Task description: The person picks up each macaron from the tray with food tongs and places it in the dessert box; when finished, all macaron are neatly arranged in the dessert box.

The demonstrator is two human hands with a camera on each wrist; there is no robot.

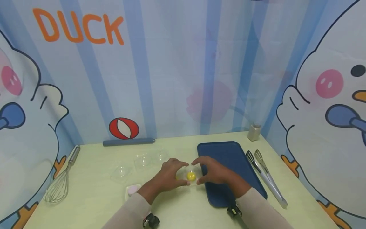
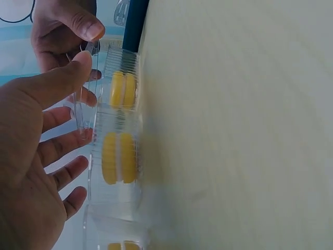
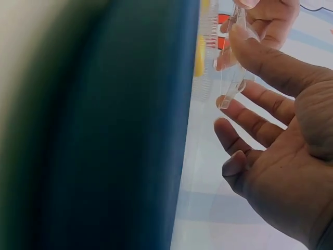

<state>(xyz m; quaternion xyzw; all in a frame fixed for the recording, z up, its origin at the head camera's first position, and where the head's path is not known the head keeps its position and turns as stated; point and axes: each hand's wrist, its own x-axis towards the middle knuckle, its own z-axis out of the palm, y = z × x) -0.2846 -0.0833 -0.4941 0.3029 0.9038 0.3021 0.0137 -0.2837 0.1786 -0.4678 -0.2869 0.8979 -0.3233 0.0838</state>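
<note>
Both hands hold a clear plastic lid (image 2: 80, 112) by its edges, just above a clear plastic container (image 2: 99, 192) on the table. My left hand (image 1: 169, 174) pinches one side between thumb and fingers, and my right hand (image 1: 215, 171) pinches the other. Through the plastic in the head view shows a yellow macaron (image 1: 191, 176). From the left wrist, several yellow macarons (image 2: 119, 158) stand in a row of clear compartments, each with a pale filling. The lid's far edge is hidden behind fingers in the right wrist view.
A blue tray (image 1: 226, 156) lies by the right hand, with tongs (image 1: 268, 178) and a shaker (image 1: 254, 132) beyond. Clear domed lids (image 1: 143, 161) and a pink macaron (image 1: 132, 190) are at left. A whisk (image 1: 61, 183) and a blue rolling pin (image 1: 128, 142) lie farther off.
</note>
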